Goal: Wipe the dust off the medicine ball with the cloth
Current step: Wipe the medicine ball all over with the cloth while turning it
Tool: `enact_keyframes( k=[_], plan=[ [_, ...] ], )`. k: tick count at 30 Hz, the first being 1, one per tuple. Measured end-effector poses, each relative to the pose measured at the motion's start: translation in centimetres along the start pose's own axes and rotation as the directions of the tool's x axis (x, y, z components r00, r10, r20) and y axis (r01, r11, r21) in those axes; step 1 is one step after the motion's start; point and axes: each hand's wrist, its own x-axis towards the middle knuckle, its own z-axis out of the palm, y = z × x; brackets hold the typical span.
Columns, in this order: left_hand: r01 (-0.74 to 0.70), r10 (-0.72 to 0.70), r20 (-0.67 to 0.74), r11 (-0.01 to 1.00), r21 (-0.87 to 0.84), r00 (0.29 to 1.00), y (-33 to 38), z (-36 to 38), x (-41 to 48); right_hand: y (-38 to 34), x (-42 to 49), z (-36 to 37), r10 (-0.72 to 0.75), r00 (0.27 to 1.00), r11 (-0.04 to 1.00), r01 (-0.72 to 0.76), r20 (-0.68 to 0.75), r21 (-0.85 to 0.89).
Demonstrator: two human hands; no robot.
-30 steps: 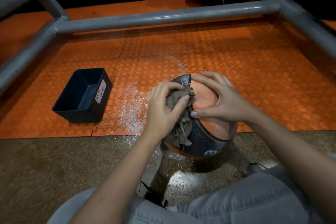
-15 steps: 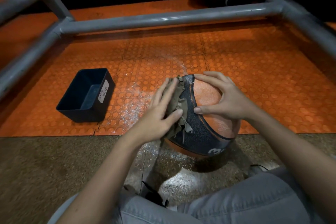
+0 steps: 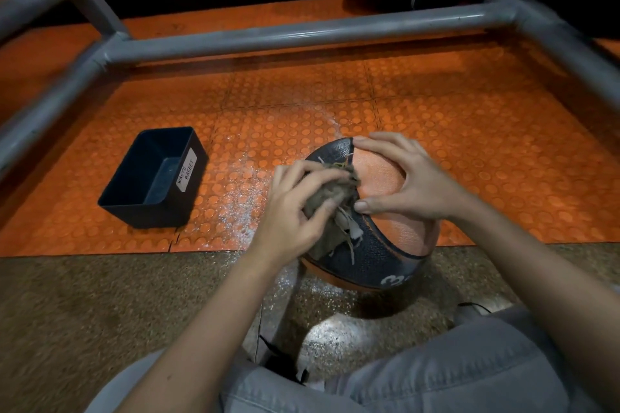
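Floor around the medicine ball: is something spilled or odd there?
Yes. White dust lies scattered on the orange mat between the waste basket and the medicine ball. The cloth, gripped by the left hand, is frayed into loose strips.

Left hand (image 3: 295, 208) blurry, hides most of cloth (image 3: 330, 193); medicine ball (image 3: 379, 174) txt (image 3: 392, 280) partly unreadable.
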Motion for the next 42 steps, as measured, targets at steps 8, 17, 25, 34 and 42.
enact_keyframes(
  k=[8, 17, 25, 34, 42],
  plan=[
    [0.299, -0.317, -0.095, 0.939, -0.168, 0.944, -0.5, -0.4, 0.7, -0.6, -0.8, 1.3, -0.087, 0.996, 0.993, 0.085, -0.019, -0.083],
    [0.105, -0.110, -0.042, 0.988, -0.110, 0.993, 1.0, -0.1, 0.4, -0.7, -0.1, 0.6, -0.050, 0.999, 0.998, 0.051, 0.014, -0.049],
    [0.151, -0.154, -0.082, 0.988, -0.041, 0.985, -0.4, -0.6, 0.4, -0.7, -0.5, 0.8, -0.062, 0.997, 0.994, 0.066, 0.047, -0.086],
    [0.228, -0.244, -0.078, 0.958, -0.176, 0.967, -1.2, -0.5, 1.0, -0.9, -0.3, 0.7, -0.068, 0.995, 0.989, 0.077, 0.073, -0.128],
    [0.232, -0.237, -0.022, 0.964, -0.130, 0.971, 1.7, -0.1, 0.3, -0.6, -0.3, 0.4, -0.078, 0.995, 0.993, 0.083, 0.062, -0.083]
  ],
)
